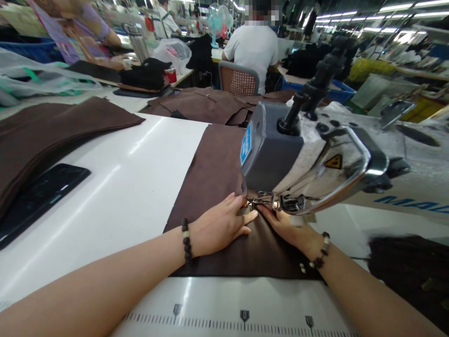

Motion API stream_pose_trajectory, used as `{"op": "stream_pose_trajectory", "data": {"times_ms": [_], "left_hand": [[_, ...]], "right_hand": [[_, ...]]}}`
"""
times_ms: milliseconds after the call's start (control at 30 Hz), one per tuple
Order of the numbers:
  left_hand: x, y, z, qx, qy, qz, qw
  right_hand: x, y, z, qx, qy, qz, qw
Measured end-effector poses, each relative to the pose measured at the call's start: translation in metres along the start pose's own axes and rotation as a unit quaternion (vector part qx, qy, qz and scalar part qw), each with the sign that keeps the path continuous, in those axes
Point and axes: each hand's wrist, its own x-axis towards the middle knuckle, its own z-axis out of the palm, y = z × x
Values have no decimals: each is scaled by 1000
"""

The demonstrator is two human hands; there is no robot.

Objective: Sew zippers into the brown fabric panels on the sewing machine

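Note:
A dark brown leather-like panel [213, 164] lies on the white table under the needle area of a sewing machine [273, 150]. My left hand [222, 222] rests on the panel just left of the presser foot [250, 202], its fingers spread. On the other side, my right hand [289, 227] lies on the panel with fingers stretched toward the foot; the machine head covers part of it. Between the two hands the material is slightly puckered. Each wrist wears a beaded bracelet. The needle point is too small to make out.
Stacked brown panels [63, 124] and a black phone [45, 196] lie at left. More brown material [199, 105] is behind the machine, dark cloth [407, 271] at right. A ruler scale [242, 323] marks the front edge. A person in white [252, 51] sits ahead.

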Motion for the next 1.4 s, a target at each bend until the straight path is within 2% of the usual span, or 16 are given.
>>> {"op": "stream_pose_trajectory", "data": {"times_ms": [300,467,633,833,1033,1167,1300,1400], "left_hand": [[6,-5,0,23,-17,-12,1000],[7,-6,0,26,1,-8,1000],[7,-7,2,32,-3,-7,999],[8,-8,1,33,2,-4,999],[5,-6,2,39,4,5,999],[2,-13,-2,39,-13,25,999],[0,-27,-18,50,-44,64,996],[-3,-26,-32,60,-55,27,996]], "right_hand": [[5,10,3,-11,-77,-4,997],[8,10,0,-11,-112,-13,994],[8,11,0,0,-115,-5,993],[11,8,-1,17,-125,52,991],[12,4,-3,-23,-124,42,991],[12,1,-6,-38,-124,37,991],[-3,-20,-13,-143,-77,46,986],[-23,-49,-14,-253,-66,69,963]]}}
